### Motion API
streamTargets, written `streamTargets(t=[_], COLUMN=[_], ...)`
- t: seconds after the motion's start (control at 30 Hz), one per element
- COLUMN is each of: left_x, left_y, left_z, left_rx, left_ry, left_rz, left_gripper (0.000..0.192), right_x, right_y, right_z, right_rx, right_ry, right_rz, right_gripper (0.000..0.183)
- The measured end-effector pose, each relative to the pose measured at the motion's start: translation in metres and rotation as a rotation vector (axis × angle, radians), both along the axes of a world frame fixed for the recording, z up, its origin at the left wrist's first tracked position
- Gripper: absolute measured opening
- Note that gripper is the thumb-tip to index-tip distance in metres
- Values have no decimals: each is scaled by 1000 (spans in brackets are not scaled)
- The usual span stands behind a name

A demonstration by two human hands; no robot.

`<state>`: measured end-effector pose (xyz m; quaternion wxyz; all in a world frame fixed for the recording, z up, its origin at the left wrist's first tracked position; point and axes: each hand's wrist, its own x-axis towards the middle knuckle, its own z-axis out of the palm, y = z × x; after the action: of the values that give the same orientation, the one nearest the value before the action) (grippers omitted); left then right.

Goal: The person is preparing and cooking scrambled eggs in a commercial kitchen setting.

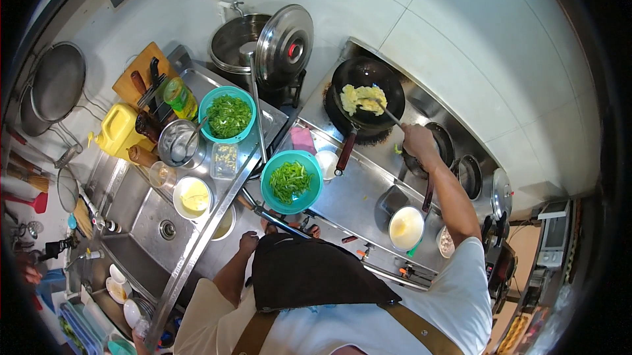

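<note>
My right hand point(419, 145) grips the handle of a metal spatula point(390, 112) over the stove. The spatula's head meets pale yellow scrambled egg point(364, 99) in a black wok point(350, 66). The wok's dark red handle point(346, 152) points towards me. Down by my dark apron point(316, 271), my left hand point(249, 241) hangs with its fingers curled. Whether anything lies in those fingers is hidden. Beyond that hand, a turquoise bowl point(316, 197) of cut green vegetable point(289, 181) stands near the counter's front.
Left, a second turquoise bowl point(253, 128) holds chopped greens beside a metal pot point(173, 150). A tall stockpot point(222, 48) has its lid point(284, 48) tilted against it. Smaller pans point(469, 174) and a white bowl point(406, 244) sit right. Another person's hand point(29, 271) shows far left.
</note>
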<state>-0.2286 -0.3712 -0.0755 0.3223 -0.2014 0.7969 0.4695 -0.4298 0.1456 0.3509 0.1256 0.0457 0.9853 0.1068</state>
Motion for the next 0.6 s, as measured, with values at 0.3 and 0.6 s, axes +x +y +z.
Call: streamTargets(t=[0.3, 0.6], left_x=[-5, 5], left_y=[4, 0], left_z=[16, 16], left_rx=[-12, 20], left_ry=[-18, -31], left_rz=[-3, 47], left_gripper=[34, 34], right_x=[-7, -14], right_y=[20, 43], right_z=[1, 65], right_rx=[-52, 132], right_ry=[72, 19], right_rz=[-54, 103], right_gripper=[39, 34])
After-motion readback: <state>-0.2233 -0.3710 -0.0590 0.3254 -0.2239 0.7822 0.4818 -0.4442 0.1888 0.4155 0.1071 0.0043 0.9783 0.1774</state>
